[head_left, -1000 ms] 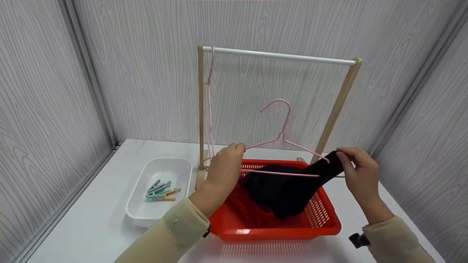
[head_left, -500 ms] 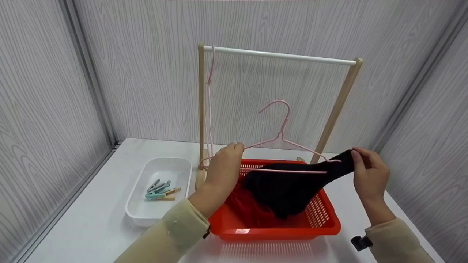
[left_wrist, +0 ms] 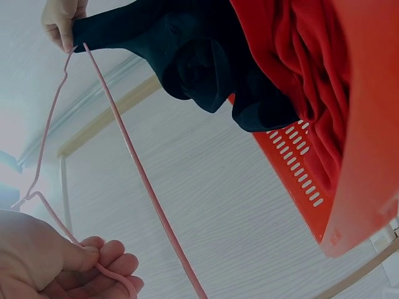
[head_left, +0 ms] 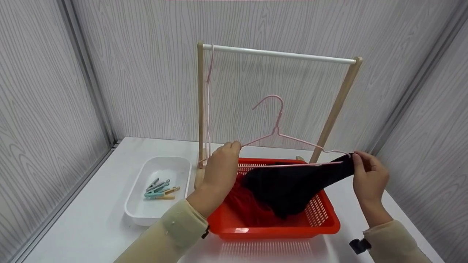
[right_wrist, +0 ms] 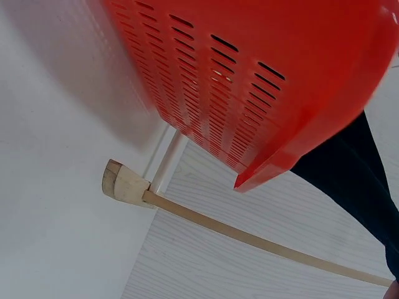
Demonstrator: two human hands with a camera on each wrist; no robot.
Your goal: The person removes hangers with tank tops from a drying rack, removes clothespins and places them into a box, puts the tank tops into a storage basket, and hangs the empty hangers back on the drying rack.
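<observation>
In the head view my left hand (head_left: 222, 166) grips a pink wire clothes hanger (head_left: 278, 166) by its left shoulder, with the hook upward. The left wrist view shows the thumb and curled fingers of that hand (left_wrist: 62, 265) round the wire. Stretched out at the right, a black garment (head_left: 292, 186) is pinched at its end between my right thumb and fingers (head_left: 371, 177). The hanger's right tip sits at this pinched end, where dark cloth overlaps the wire. The rest of the garment lies bunched in a red basket (head_left: 270, 231), over red cloth (head_left: 248, 204).
Behind the basket stands a wooden rack with a white rail (head_left: 281, 54). A second pink hanger (head_left: 209, 109) hangs at the rail's left end. Left of the basket is a white tray (head_left: 133, 197) with several clothespins (head_left: 159, 191). Pale panels (head_left: 44, 109) enclose the table.
My right hand has moved right, pulling the black garment's end outward. The hanger has turned slightly, its hook shifting left and up, and its right tip now reaches the pinched end.
</observation>
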